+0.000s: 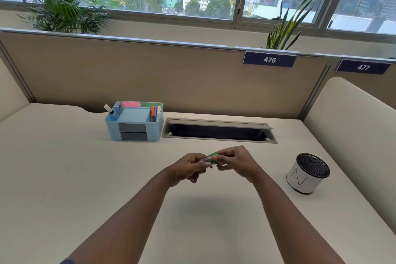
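Note:
Both my hands meet above the middle of the cream desk (64,178). Between them is a small pen-like object (211,157) with a clear barrel and a green part. My left hand (189,167) pinches the clear end with curled fingers. My right hand (234,164) pinches the green end from the other side. Most of the object is hidden by my fingers, so I cannot tell whether the green part is a cap.
A light blue desk organiser (134,124) with sticky notes, pens and two grey drawers stands at the back left. An open cable tray (218,130) lies beside it. A white mesh-topped cup (307,173) stands at the right. Partition walls enclose the desk.

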A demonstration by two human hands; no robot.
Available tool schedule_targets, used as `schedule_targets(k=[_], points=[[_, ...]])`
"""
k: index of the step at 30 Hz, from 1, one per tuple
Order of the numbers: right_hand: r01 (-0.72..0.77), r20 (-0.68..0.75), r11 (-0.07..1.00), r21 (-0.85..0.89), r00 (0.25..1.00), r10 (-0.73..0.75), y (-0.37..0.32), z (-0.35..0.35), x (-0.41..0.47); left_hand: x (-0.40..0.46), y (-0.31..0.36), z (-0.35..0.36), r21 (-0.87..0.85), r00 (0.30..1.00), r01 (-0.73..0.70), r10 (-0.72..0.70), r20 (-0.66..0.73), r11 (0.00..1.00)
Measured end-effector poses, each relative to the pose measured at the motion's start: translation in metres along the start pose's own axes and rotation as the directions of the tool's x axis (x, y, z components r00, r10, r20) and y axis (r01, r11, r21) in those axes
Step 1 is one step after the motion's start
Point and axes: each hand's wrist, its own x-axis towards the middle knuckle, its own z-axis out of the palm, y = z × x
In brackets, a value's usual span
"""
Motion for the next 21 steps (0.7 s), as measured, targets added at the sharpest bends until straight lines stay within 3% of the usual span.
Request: schedule_targets(k=[4,7,14,21], points=[[-0.073,-0.055,0.997,0.006,0.996,0.073,0.003,0.001,-0.001,0.0,0.0,0.005,0.089,0.998,-0.03,0.034,-0.052,0.996],[-0.086,-0.048,0.996,0.013,0.995,0.087,0.0,-0.001,-0.004,-0.002,0.001,0.01,0.055,0.998,-0.035,0.038,-0.051,0.998],[0.076,0.065,0.991,0.106,0.994,-0.083,-0.01,-0.017,-0.014,-0.001,0.009,0.014,-0.044,0.999,-0.03,0.028,-0.047,0.999],[0.089,0.014,0.989,0.117,0.996,-0.092,-0.003,-0.02,-0.014,-0.002,0.015,0.018,0.02,0.998,-0.036,0.037,-0.05,0.999]])
